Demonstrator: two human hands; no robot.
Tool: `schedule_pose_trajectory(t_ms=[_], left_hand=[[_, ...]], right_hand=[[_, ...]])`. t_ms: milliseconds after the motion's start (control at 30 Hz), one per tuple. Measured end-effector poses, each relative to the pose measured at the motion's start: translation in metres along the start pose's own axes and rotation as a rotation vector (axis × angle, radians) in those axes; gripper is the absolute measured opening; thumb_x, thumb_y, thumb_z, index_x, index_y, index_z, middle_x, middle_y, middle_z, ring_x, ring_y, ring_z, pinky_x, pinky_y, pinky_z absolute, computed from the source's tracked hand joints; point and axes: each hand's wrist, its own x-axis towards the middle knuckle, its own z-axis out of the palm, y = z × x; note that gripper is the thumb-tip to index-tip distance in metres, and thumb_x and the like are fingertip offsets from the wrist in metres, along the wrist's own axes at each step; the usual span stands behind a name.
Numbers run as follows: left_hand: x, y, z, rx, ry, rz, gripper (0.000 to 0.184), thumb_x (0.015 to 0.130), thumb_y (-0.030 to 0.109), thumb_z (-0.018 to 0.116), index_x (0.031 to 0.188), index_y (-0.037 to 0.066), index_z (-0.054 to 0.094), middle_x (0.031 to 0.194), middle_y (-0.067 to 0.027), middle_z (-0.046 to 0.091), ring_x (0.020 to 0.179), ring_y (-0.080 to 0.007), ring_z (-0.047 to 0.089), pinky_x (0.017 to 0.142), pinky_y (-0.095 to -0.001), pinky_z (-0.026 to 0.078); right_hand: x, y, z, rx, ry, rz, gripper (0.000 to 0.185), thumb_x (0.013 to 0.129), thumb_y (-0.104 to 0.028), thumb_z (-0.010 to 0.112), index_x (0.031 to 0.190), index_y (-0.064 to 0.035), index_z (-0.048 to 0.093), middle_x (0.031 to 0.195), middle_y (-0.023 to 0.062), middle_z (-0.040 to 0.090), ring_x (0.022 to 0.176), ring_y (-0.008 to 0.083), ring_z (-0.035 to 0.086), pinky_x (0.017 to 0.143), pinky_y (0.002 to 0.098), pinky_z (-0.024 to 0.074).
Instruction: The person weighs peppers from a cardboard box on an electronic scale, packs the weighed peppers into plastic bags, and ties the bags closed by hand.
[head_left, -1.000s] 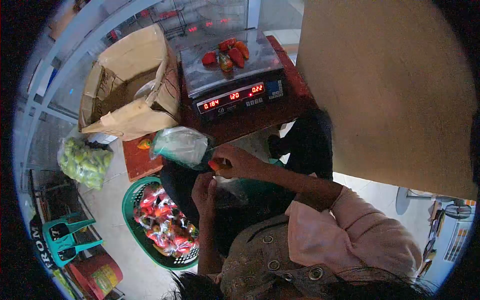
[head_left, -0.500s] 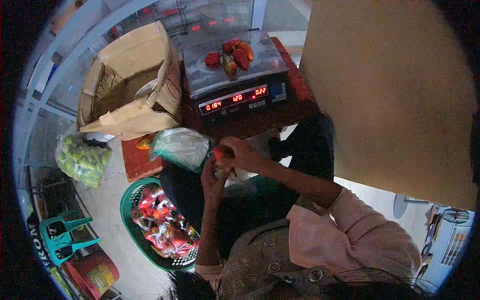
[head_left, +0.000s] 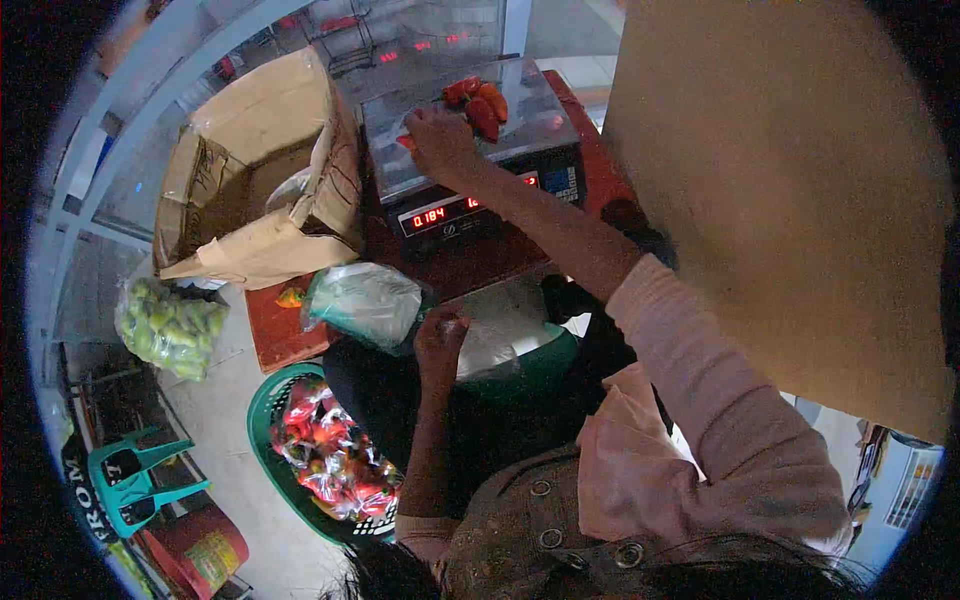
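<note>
My right hand [head_left: 442,145] reaches over the scale's metal plate [head_left: 545,110], its fingers curled round a red pepper [head_left: 405,142] that is mostly hidden. Beside it on the plate lie several more red and orange peppers [head_left: 483,118]. Over my lap, my left hand [head_left: 442,338] is closed at the edge of a clear plastic bag [head_left: 495,350]. A folded stack of clear bags [head_left: 365,300] lies just left of that hand. On the scale's lit display [head_left: 428,217], the left figure reads 0.184; my forearm covers part of the rest.
An open cardboard box [head_left: 260,160] stands left of the scale. On the floor are a green basket [head_left: 262,425] of bagged red peppers, a bag of green vegetables [head_left: 170,325] and a turquoise plastic stool [head_left: 135,480]. A brown board [head_left: 780,200] rises at the right.
My right hand has left my lap and moved up and forward onto the peppers on the scale. My left hand stays over my lap; the red pepper between both hands no longer shows there.
</note>
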Motion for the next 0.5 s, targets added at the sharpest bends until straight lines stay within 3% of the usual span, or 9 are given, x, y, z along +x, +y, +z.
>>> schedule_pose_trajectory(t_ms=[67, 167, 367, 500], left_hand=[[0.002, -0.003, 0.002, 0.034, 0.023, 0.014, 0.026, 0.08, 0.022, 0.065, 0.098, 0.005, 0.059, 0.091, -0.0067, 0.061, 0.083, -0.0168, 0.057, 0.075, -0.0306, 0.044], [0.002, -0.005, 0.006, 0.018, 0.009, -0.012, 0.027, 0.079, 0.024, 0.066, 0.097, 0.004, 0.06, 0.09, -0.0064, 0.06, 0.083, -0.0166, 0.057, 0.074, -0.0299, 0.045], [0.005, -0.025, 0.012, -0.032, -0.022, 0.08, 0.028, 0.078, 0.024, 0.068, 0.097, 0.005, 0.06, 0.093, -0.0067, 0.06, 0.085, -0.0176, 0.057, 0.075, -0.0312, 0.045], [0.003, -0.018, 0.009, 0.12, -0.011, -0.008, 0.027, 0.077, 0.021, 0.068, 0.097, 0.005, 0.06, 0.094, -0.0074, 0.06, 0.087, -0.0186, 0.057, 0.078, -0.0311, 0.044]], right_hand=[[0.001, 0.009, 0.02, -0.086, -0.012, -0.048, 0.025, 0.078, -0.025, 0.058, 0.094, -0.005, 0.056, 0.093, 0.0145, 0.058, 0.084, 0.0296, 0.059, 0.072, 0.0404, 0.0478], [0.012, 0.004, 0.006, -0.136, -0.24, 0.006, 0.024, 0.077, -0.023, 0.058, 0.092, -0.0047, 0.057, 0.093, 0.0131, 0.058, 0.088, 0.0295, 0.058, 0.075, 0.0406, 0.0469], [0.009, 0.005, 0.011, -0.041, -0.156, 0.045, 0.028, 0.077, -0.024, 0.059, 0.095, -0.0025, 0.057, 0.093, 0.0144, 0.059, 0.09, 0.0307, 0.057, 0.079, 0.0405, 0.0455], [0.01, 0.05, -0.018, 0.2, -0.053, 0.136, 0.028, 0.077, -0.025, 0.059, 0.096, -0.0042, 0.06, 0.089, 0.0169, 0.059, 0.089, 0.0314, 0.057, 0.078, 0.0415, 0.0459]])
